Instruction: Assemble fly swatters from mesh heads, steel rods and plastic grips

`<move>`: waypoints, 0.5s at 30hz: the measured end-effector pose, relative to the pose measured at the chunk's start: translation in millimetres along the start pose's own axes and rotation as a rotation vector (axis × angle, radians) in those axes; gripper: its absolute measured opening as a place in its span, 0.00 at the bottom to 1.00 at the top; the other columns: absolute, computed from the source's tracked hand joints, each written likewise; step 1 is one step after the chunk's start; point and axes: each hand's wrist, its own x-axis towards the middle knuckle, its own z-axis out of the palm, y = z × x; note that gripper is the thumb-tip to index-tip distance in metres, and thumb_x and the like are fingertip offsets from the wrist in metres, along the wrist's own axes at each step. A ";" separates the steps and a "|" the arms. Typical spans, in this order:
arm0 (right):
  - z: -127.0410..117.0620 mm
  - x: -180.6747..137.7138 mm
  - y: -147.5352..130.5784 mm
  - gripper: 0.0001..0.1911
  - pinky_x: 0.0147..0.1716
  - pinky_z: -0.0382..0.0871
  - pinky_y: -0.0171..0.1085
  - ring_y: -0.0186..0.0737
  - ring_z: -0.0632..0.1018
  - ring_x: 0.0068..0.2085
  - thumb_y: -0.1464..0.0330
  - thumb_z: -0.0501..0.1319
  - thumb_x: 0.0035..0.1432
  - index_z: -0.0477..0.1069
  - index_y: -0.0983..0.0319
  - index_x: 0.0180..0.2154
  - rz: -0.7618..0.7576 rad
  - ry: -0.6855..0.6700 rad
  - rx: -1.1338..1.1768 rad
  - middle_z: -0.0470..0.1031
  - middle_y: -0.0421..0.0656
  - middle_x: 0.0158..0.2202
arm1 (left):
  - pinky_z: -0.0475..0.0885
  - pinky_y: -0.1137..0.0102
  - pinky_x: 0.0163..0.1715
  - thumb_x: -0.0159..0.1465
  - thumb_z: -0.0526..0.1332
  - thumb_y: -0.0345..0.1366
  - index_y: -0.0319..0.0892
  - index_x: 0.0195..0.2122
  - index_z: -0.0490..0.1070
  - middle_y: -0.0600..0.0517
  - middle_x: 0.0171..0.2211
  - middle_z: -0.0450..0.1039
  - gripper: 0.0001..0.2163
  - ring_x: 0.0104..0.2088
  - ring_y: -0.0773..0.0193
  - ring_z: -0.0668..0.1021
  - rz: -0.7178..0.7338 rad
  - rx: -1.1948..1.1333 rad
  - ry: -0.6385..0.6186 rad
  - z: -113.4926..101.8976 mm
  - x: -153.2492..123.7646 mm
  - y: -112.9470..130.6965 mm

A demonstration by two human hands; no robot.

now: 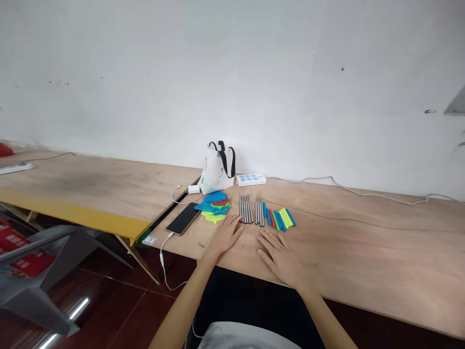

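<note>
My left hand [225, 235] lies flat on the wooden table, fingers stretched out just short of a row of slim metal rods [246, 209]. Palm down, my right hand [279, 257] rests with its fingers apart, below a second, smaller group of metal rods [259, 211]. Neither hand holds anything. Beyond my right fingertips lies a row of short coloured sticks [278, 219] in blue, red, green and yellow. To the left of the rods is a loose pile of flat, perforated plastic pieces [215, 206], blue, red and yellow-green.
A phone [182, 219] on a charging cable lies near the table's left edge. A white tote bag [218, 169] with black handles and a power strip [251, 180] stand by the wall. A grey plastic chair [43, 271] is at lower left, beside another wooden table [90, 179].
</note>
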 end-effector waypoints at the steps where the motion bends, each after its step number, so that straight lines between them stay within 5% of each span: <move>1: 0.2 -0.1 -0.1 0.29 0.71 0.46 0.56 0.45 0.59 0.71 0.52 0.43 0.74 0.58 0.52 0.69 0.000 0.002 -0.002 0.59 0.43 0.71 | 0.59 0.55 0.68 0.74 0.49 0.46 0.46 0.66 0.63 0.45 0.66 0.66 0.22 0.67 0.54 0.67 0.003 0.001 0.002 -0.3 0.0 0.4; 15: -1.2 -0.5 -1.3 0.29 0.71 0.47 0.56 0.45 0.60 0.71 0.52 0.44 0.73 0.60 0.53 0.69 0.006 0.009 -0.012 0.60 0.43 0.71 | 0.58 0.55 0.68 0.74 0.49 0.45 0.46 0.66 0.63 0.46 0.66 0.66 0.22 0.66 0.53 0.66 0.012 0.007 -0.006 -2.5 0.1 3.4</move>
